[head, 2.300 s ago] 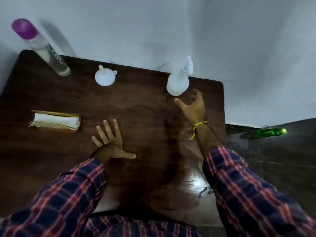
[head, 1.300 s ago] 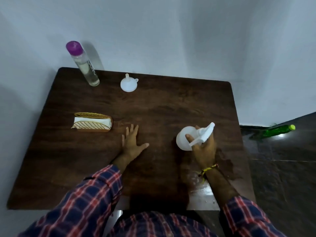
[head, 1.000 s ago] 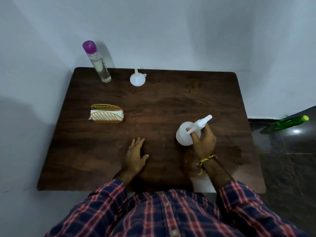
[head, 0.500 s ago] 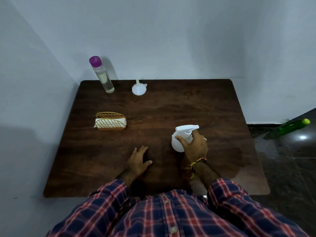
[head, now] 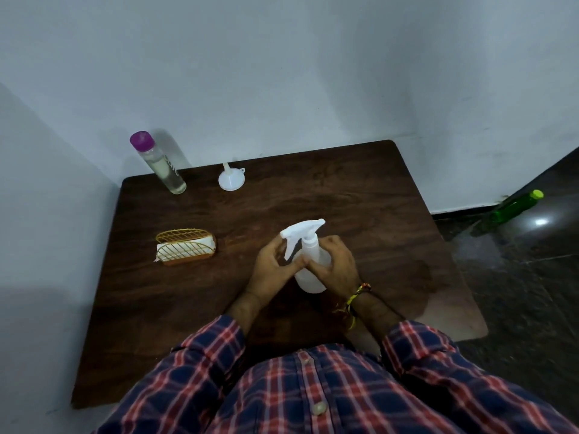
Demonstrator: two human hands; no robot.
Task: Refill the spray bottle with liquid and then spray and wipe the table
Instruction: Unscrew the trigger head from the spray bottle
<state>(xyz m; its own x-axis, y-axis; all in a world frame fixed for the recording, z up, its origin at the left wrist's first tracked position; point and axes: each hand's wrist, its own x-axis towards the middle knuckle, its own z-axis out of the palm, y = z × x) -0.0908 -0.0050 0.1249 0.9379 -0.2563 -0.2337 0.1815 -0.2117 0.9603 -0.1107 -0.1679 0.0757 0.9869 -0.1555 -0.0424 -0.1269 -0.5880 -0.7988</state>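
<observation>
A white spray bottle [head: 308, 264] stands near the middle of the dark wooden table [head: 360, 195]. My right hand [head: 336, 266] grips the bottle's body from the right. My left hand [head: 274, 269] holds it from the left, fingers curled just under the white trigger head [head: 300, 231]. At the back left stands a tall clear bottle of liquid [head: 158, 162] with a purple cap. A small white funnel [head: 231, 178] sits upside down beside it.
A gold wire holder with white napkins [head: 185, 250] sits on the left side of the table. A green bottle [head: 513, 208] lies on the dark floor at the right. Walls close off the table's back and left sides.
My right hand took the spray bottle from the back of the table and brought it to the middle. My left hand has lifted off the table and closed on the bottle too.
</observation>
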